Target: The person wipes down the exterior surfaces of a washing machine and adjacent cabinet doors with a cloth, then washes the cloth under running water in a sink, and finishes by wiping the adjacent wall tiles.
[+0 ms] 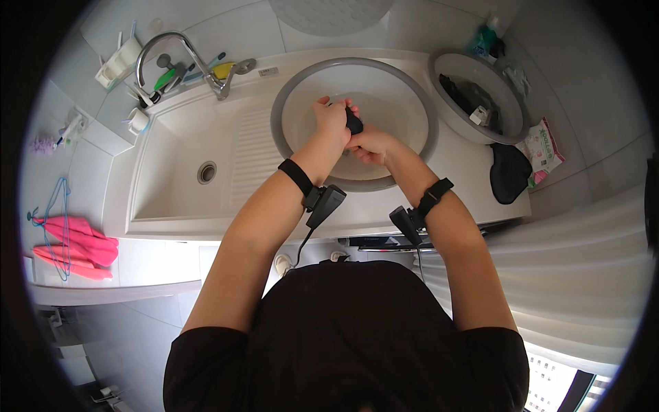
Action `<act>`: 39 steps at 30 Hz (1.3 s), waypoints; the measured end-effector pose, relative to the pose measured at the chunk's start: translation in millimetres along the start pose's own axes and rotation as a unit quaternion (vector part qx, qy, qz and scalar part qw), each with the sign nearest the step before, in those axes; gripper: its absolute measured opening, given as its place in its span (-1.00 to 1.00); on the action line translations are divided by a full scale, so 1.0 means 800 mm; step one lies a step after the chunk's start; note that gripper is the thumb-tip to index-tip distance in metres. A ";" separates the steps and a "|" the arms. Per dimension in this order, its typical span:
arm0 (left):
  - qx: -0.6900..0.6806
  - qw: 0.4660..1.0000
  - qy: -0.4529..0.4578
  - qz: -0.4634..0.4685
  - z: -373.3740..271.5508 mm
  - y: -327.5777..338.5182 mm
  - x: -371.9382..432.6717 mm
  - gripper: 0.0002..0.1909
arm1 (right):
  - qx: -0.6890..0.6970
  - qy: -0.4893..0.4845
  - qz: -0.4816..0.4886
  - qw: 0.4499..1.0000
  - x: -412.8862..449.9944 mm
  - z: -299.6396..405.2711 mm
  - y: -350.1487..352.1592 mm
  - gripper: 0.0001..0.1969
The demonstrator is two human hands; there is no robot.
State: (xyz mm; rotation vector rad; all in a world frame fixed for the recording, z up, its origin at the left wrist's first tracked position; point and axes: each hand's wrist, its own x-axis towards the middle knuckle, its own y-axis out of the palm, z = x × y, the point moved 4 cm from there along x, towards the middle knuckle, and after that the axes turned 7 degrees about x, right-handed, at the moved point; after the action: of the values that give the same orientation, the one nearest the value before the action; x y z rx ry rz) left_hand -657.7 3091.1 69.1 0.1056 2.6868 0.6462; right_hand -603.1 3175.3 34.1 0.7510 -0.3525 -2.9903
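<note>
Over a large white basin with a grey rim (431, 110), both hands grip a bunched piece of black fabric (353, 121). My left hand (333, 116) closes around its left side, with some fingertips showing past its top. Against the lower end of the fabric is my right hand (371, 144), its thumb side close to my left palm. Water appears to stand in the basin below them. A second, smaller grey-rimmed basin (519, 113) at the right holds dark cloth (476, 95) and a small white item. The fabric's parts inside my hands are hidden.
Left of the large basin lies a white sink (175, 175) with a ribbed slope and chrome faucet (219, 85). A black cloth item (509, 172) and a printed packet (541, 147) lie at the right. Pink cloths (85, 239) hang at the left; a pale curtain (561, 257) hangs lower right.
</note>
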 end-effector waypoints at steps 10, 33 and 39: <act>0.068 0.996 -0.001 0.048 -0.009 0.022 0.003 -0.65 | -0.089 -0.082 -0.109 0.987 -0.008 0.009 0.013 -0.77; 0.681 0.575 0.413 0.188 -0.017 0.106 -0.052 -0.52 | -0.028 -0.152 -0.148 0.977 -0.018 0.015 0.007 -0.87; 0.553 0.670 0.465 0.173 -0.020 0.102 -0.045 -0.52 | -0.108 -0.181 -0.171 0.962 -0.008 0.016 0.002 -0.83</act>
State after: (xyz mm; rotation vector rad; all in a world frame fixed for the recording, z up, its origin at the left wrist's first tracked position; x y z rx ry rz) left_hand -631.7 3151.5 131.3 0.7894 3.5847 -1.3729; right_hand -603.6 3176.6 48.2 0.2612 0.1134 -3.4111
